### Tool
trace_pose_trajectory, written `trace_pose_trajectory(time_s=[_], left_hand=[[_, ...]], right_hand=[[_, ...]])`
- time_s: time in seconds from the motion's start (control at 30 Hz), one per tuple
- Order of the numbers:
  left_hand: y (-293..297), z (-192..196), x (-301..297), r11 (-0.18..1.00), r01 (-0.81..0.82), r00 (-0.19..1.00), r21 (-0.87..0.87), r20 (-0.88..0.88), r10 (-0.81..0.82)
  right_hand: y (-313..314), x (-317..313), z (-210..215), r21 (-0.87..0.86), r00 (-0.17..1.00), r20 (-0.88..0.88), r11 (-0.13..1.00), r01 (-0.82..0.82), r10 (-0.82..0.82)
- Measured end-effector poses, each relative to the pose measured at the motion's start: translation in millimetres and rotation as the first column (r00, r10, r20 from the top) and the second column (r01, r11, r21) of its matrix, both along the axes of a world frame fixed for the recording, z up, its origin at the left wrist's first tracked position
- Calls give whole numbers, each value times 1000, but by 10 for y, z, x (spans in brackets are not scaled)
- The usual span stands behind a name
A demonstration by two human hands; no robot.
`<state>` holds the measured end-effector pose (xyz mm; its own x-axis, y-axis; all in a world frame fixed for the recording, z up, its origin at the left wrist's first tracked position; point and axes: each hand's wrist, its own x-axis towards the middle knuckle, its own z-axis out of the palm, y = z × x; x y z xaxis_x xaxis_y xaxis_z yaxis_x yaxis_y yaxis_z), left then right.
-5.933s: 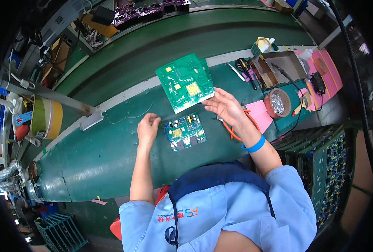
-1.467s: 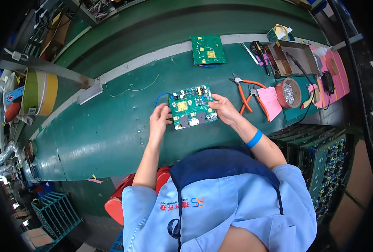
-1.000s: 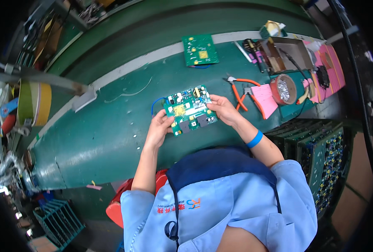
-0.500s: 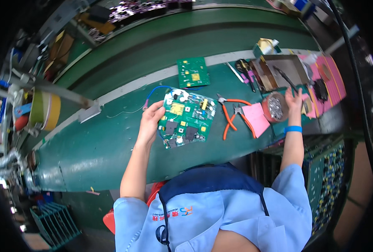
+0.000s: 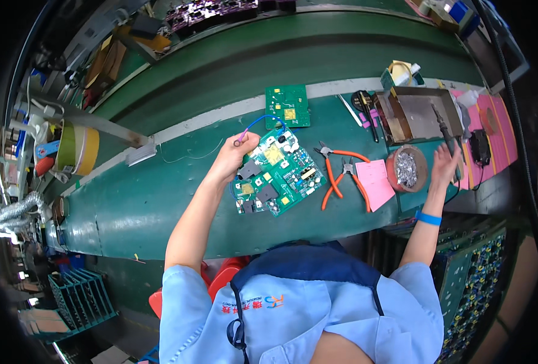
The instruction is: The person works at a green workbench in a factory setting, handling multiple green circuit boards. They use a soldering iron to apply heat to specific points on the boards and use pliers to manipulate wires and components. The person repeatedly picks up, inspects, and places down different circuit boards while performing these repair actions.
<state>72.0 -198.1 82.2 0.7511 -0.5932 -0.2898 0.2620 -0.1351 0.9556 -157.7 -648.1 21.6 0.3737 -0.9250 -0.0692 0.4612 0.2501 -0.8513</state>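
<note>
My left hand (image 5: 237, 156) is closed on the upper left edge of a green circuit board (image 5: 290, 176) covered with components, and tilts it above the bench. A blue wire (image 5: 258, 119) with a purple sleeve and a ring end loops out beside my fingers. Over on the right, my right hand (image 5: 443, 165) has its fingers around the dark handle of a soldering iron (image 5: 447, 134). The iron's tip points away, over an open metal box (image 5: 423, 124). Next to that hand stands a round reddish tub (image 5: 407, 168) with shiny metal bits inside.
Two orange-handled cutters (image 5: 345, 176) and a pink pad (image 5: 375, 185) lie between the board and the tub. A second green board (image 5: 287, 104) rests at the bench's far edge. Tweezers (image 5: 345, 108) and a black tool (image 5: 365, 106) lie left of the metal box.
The circuit board has turned clockwise in my left hand, and the blue wire has swung up with it. My right hand and the soldering iron have shifted right, the iron now pointing more straight away.
</note>
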Motion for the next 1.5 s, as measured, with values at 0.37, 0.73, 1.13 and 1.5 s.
trace_pose_trajectory(time_s=[0.37,0.73,1.13,1.5], left_hand=[[-770,5,-63,997,24,999,77,22,-26],[-1279,121,-272,1000,26,999,14,-45,-25],[-1383,122,-316,998,53,998,31,-33,-51],[-1365,106,-355,998,62,998,19,-29,-61]], right_hand=[[1532,-16,666,-259,983,-60,949,-180,171],[1807,60,600,-352,851,-173,776,-523,495],[1761,49,560,-373,855,-196,769,-519,481],[1746,44,547,-358,833,-141,757,-547,536]])
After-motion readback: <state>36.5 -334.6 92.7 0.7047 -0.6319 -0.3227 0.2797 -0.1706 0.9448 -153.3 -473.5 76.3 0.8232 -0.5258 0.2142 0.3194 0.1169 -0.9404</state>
